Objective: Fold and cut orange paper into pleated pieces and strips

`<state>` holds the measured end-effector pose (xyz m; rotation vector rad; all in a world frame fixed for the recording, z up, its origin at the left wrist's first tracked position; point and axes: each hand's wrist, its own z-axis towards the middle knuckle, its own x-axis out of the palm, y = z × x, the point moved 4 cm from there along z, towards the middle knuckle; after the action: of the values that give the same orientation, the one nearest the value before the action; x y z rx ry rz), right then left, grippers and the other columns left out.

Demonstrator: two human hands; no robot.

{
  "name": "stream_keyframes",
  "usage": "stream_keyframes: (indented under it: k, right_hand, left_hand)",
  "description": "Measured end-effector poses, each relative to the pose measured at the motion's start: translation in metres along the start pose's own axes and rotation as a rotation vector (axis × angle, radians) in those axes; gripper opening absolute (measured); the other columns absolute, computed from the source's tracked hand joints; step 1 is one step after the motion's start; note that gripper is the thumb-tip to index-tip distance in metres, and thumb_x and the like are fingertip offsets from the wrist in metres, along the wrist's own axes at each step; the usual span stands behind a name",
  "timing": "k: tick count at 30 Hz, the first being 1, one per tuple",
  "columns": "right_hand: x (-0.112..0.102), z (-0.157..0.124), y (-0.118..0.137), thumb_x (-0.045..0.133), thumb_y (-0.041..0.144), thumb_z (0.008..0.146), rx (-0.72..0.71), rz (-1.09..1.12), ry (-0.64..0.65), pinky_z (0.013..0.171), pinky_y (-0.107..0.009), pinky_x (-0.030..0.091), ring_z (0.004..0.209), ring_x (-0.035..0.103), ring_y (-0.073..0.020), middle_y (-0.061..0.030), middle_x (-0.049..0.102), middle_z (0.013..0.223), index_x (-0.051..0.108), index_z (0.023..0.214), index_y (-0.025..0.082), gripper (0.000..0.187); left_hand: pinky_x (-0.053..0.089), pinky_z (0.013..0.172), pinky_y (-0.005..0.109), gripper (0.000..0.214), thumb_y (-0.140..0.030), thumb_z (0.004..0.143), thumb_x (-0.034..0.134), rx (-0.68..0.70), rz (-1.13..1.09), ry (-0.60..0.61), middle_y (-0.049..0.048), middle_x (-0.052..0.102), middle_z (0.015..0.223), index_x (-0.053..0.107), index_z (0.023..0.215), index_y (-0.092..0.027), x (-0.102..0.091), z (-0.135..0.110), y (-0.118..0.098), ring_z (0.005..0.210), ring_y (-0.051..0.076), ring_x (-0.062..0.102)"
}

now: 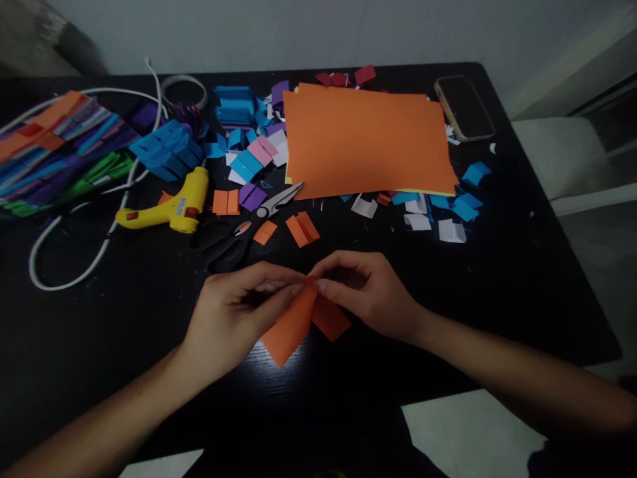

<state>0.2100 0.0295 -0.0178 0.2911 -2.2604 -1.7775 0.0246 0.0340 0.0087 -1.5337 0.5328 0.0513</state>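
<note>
Between my two hands is a folded piece of orange paper (291, 332), pinched at its top end. My left hand (239, 309) grips it from the left with thumb and fingertips. From the right, my right hand (373, 289) pinches the same top edge, its fingertips touching those of the left. Two flaps of the paper hang down and spread apart over the black table. Just beyond my left hand lie black-handled scissors (249, 229), with small creased orange paper pieces (302, 229) beside them. The fingertips partly cover the pinched fold.
A stack of orange sheets (368, 143) lies at the back. Left are a yellow glue gun (182, 202), a white cable (37, 265), a blue folded-paper bundle (169, 149) and multicoloured paper strips (54, 153). A phone (465, 106) rests back right. Paper scraps (452, 231) surround the stack.
</note>
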Motion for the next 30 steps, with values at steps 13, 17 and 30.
stream_keyframes:
  k: [13, 17, 30]
  right_hand:
    - [-0.0015, 0.0004, -0.0017, 0.076, 0.025, 0.088, -0.004, 0.016, -0.006, 0.077, -0.03, 0.059, 0.084, 0.074, -0.0168, -0.0022, 0.079, 0.089, 0.08, 0.094, 0.02, 0.009]
    - [-0.0009, 0.0006, -0.0029, 0.078, 0.026, 0.087, -0.007, 0.028, -0.015, 0.076, -0.029, 0.059, 0.08, 0.073, -0.0156, -0.0016, 0.079, 0.086, 0.08, 0.09, 0.02, 0.007]
    - [-0.0019, 0.0007, -0.0024, 0.077, 0.022, 0.084, 0.006, 0.029, -0.014, 0.072, -0.026, 0.057, 0.077, 0.072, -0.0144, -0.0009, 0.078, 0.083, 0.08, 0.089, 0.019, 0.006]
  left_hand:
    - [0.061, 0.062, 0.016, 0.008, -0.02, 0.089, 0.076, 0.013, 0.015, -0.007, -0.0025, 0.082, 0.083, 0.08, 0.094, -0.024, -0.0008, -0.001, 0.0018, 0.07, 0.012, 0.077]
    - [0.06, 0.062, 0.014, 0.009, -0.018, 0.089, 0.076, 0.025, 0.004, 0.005, -0.0039, 0.082, 0.082, 0.08, 0.094, -0.025, 0.0001, -0.0017, 0.0012, 0.07, 0.011, 0.077]
    - [0.058, 0.06, 0.013, 0.007, -0.017, 0.089, 0.076, 0.038, 0.01, 0.014, -0.004, 0.082, 0.08, 0.079, 0.093, -0.022, 0.0015, 0.0001, -0.0019, 0.066, 0.01, 0.076]
